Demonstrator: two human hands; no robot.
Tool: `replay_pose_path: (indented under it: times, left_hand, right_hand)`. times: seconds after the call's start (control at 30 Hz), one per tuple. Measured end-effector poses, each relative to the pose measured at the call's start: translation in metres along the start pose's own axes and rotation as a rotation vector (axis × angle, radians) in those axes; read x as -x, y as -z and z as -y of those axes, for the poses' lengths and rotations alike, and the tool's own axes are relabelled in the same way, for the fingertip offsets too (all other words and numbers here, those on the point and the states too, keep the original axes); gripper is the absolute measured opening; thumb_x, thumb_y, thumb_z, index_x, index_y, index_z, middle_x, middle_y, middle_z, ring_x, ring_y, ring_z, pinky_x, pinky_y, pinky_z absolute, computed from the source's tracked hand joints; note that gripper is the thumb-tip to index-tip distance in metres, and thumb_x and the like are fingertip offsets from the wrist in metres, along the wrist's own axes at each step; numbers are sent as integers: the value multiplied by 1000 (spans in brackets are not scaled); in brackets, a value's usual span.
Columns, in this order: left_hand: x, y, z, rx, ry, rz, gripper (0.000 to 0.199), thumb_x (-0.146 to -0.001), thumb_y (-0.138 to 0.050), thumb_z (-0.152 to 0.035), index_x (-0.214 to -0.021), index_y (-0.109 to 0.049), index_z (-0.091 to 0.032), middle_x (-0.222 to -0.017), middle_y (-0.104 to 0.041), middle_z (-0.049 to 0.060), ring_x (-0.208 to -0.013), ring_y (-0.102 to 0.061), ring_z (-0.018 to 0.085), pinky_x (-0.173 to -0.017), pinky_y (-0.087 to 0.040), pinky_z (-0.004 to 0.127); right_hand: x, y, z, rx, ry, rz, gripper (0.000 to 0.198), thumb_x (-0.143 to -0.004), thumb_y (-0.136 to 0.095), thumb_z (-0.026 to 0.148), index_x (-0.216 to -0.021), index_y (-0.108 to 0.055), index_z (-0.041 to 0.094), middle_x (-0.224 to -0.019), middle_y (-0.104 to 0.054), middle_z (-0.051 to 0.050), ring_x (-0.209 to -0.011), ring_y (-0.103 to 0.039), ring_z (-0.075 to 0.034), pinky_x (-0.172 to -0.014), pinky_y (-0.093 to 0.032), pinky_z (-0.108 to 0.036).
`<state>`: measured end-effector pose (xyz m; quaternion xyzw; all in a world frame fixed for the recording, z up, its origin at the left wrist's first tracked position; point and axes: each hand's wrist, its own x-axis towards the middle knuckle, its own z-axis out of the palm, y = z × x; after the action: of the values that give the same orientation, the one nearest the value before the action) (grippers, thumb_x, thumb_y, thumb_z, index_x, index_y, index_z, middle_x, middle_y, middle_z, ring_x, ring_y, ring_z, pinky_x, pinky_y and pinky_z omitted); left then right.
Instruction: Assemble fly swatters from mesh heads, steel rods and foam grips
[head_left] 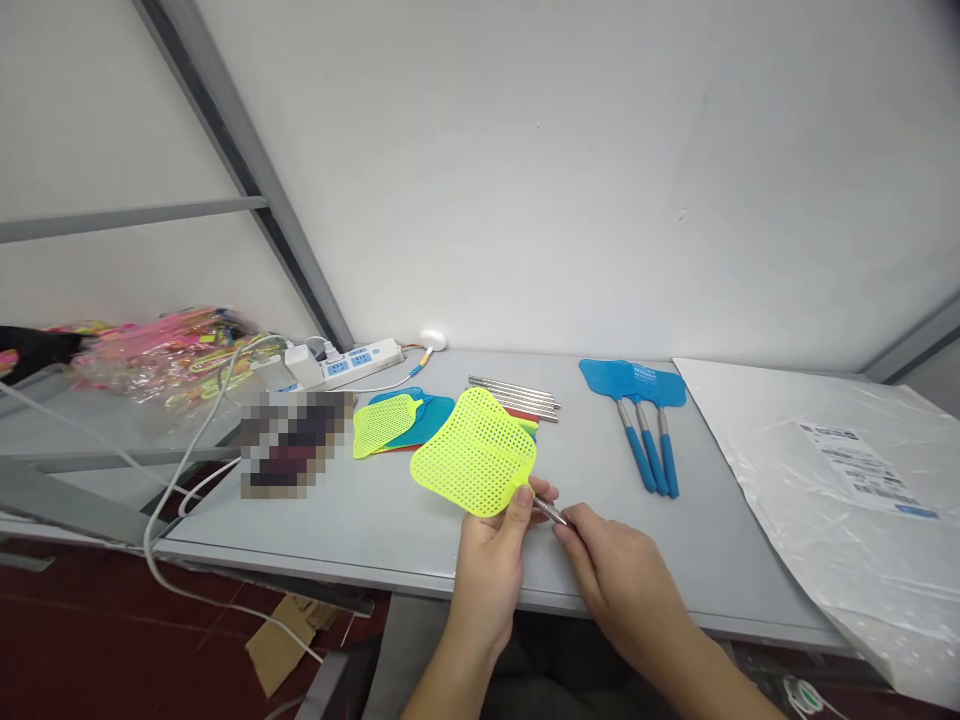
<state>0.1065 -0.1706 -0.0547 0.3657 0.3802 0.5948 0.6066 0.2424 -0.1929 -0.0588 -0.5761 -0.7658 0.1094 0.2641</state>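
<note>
From my end I see the grey tabletop (360,525), with a white plastic package (832,540) over its right end. Three blue swatters (650,458) lie side by side left of it. Nearer me, a yellow mesh paddle (472,465) is held up, its neck pinched in my left hand (491,545). My right hand (626,565) is closed on the lower end of a slim metal rod (550,510), which runs up to that neck.

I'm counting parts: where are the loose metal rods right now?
In the head view, the loose metal rods lie on the table just beyond the held yellow swatter head and left of the three blue swatters.
</note>
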Motion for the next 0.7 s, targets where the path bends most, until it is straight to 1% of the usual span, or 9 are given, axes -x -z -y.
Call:
replay_pose_path:
  times: [0.07, 0.13, 0.2, 0.23, 0.3, 0.43, 0.5, 0.6, 0.7]
  left_hand:
    - [3, 0, -1, -22, -10, 1, 27, -88, -61, -40, -92, -71, -15, -96, -70, 10, -93, -64, 21, -89, -48, 35]
    - [7, -1, -3, -39, -28, -23, 28, -88, -60, -41, -90, -71, -15, -94, -70, 10, -91, -64, 21, -88, -47, 34]
    - [11, -2, -5, -43, -47, -48, 28, -88, -61, -41, -88, -71, -15, -91, -71, 9, -91, -64, 21, -88, -48, 33]
    - [12, -3, -6, -37, -54, -54, 28, -87, -62, -41, -87, -71, -15, -90, -70, 9, -90, -64, 21, -88, -48, 33]
    - [13, -4, -9, 1, -61, -70, 27, -86, -63, -40, -86, -71, -15, -89, -70, 9, -88, -65, 21, -86, -50, 33]
    - [2, 6, -22, 166, -125, -181, 25, -85, -66, -39, -86, -69, -15, -84, -67, 5, -79, -64, 16, -80, -53, 31]
    - [-4, 17, -34, 241, -175, -244, 24, -83, -68, -39, -84, -68, -15, -81, -64, 3, -74, -62, 13, -76, -54, 29]
    - [-9, 31, -50, 273, -191, -256, 24, -83, -69, -39, -85, -68, -15, -81, -62, 2, -73, -60, 12, -73, -54, 28]
    - [-6, 32, -54, 274, -185, -222, 23, -84, -67, -39, -88, -67, -16, -82, -62, 2, -76, -60, 12, -76, -54, 29]
  right_hand:
    - [0, 8, 5, -260, -122, 161, 31, -100, -32, 41, -79, -46, 23, -60, -52, 4, -52, -45, -13, -51, -27, -25]
    - [0, 17, 9, -533, -205, 281, 35, -99, -31, 46, -77, -43, 23, -60, -46, 5, -55, -42, -12, -52, -30, -23]
    - [-2, 25, 11, -752, -237, 399, 39, -98, -30, 51, -73, -39, 23, -61, -39, 6, -56, -38, -11, -52, -32, -22]
    - [-3, 28, 11, -808, -236, 442, 40, -98, -29, 52, -72, -37, 23, -61, -38, 6, -56, -38, -11, -52, -33, -22]
    - [-3, 32, 10, -743, -206, 458, 40, -98, -30, 52, -72, -38, 23, -62, -41, 5, -57, -40, -11, -54, -34, -22]
    - [2, 35, 5, -222, -119, 322, 35, -99, -29, 47, -78, -45, 24, -63, -54, 3, -57, -49, -15, -55, -31, -26]
    - [6, 35, 2, -61, -69, 305, 34, -100, -26, 46, -79, -44, 25, -61, -56, 3, -54, -50, -16, -53, -28, -27]
    - [10, 37, 1, 7, 3, 305, 34, -100, -27, 44, -77, -43, 25, -64, -59, 2, -57, -55, -17, -54, -30, -28]
    - [9, 39, 5, -14, 10, 282, 33, -101, -27, 41, -79, -46, 26, -68, -62, 2, -60, -59, -16, -56, -32, -28]
